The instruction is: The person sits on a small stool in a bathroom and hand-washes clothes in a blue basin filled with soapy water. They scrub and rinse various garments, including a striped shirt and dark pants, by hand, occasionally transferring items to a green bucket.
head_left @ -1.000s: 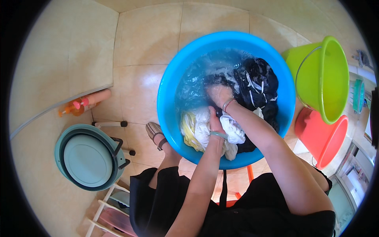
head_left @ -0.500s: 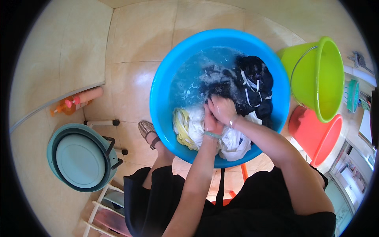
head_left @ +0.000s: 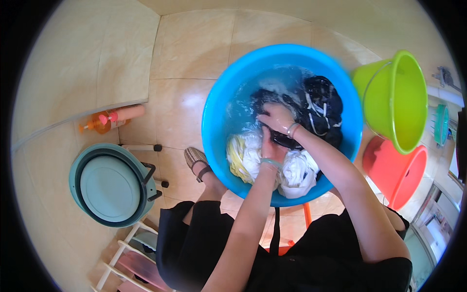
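Note:
A big blue basin [head_left: 210, 117] of sudsy water stands in front of me. Wet black garments with white cords [head_left: 323, 104] lie in its far right part. My right hand [head_left: 278, 118] is closed on a part of the black cloth near the middle, knuckles up. Just below it, my left hand [head_left: 274, 147] holds the same black cloth, thumb upward, its other fingers mostly hidden. White cloth [head_left: 298, 173] is bunched at the near side, around my left wrist. Beside it on the left lies a yellow-and-white cloth [head_left: 237, 158].
To the right stand a lime-green bucket [head_left: 374, 97] and a red bucket [head_left: 384, 170]. At left are a grey-green folding basin [head_left: 75, 187], pump bottles [head_left: 109, 119] by the wall, and a low rack [head_left: 116, 258]. An orange stool leg [head_left: 307, 214] shows below the basin.
My hands have drawn apart from being pressed together. The right one sits higher on the black cloth, and some black cloth now shows between them. The whole view has shifted slightly.

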Available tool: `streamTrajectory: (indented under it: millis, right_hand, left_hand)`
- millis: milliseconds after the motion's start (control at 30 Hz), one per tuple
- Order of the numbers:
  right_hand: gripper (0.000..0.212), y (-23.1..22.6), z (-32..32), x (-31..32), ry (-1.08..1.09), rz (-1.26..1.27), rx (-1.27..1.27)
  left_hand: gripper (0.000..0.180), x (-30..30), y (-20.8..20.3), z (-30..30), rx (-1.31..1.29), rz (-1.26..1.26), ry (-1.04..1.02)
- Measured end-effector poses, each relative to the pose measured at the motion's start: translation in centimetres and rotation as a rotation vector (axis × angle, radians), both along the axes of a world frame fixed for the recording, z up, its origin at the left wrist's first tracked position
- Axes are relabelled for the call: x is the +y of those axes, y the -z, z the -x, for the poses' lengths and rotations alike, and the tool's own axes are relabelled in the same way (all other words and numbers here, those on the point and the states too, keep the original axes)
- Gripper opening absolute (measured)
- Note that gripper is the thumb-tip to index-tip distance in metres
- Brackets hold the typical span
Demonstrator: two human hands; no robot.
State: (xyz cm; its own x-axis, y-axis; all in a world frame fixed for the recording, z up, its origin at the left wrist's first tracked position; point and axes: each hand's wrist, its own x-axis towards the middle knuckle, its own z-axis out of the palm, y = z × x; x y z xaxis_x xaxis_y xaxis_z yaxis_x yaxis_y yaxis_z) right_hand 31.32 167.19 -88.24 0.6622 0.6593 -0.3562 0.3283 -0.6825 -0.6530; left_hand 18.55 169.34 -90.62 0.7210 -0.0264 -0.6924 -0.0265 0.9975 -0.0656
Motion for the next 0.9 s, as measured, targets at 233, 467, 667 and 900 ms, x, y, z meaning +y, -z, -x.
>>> streamTrajectory:
  millis: [233,467,667,900]
  right_hand:
    - [0.026,-11.9,2.1,-6.4,0.287,-0.539,0.111]
    - [0.021,-19.3,7.8,-7.9,0.383,-0.684,0.437]
    - [0.029,-19.5,5.3,-8.5,0.592,-0.684,0.169]
    - [0.032,-15.0,3.7,-9.1,0.896,-0.843,0.777]
  left_hand:
    - [0.083,1.0,-8.7,-1.6,0.161,-0.188,0.145]
    - [0.065,4.5,-10.4,-2.0,-0.190,-0.033,0.254]
    - [0.034,2.8,-12.2,-0.2,0.235,-0.320,0.330]
    - [0.037,1.7,-18.5,-0.9,0.026,-0.225,0.314]
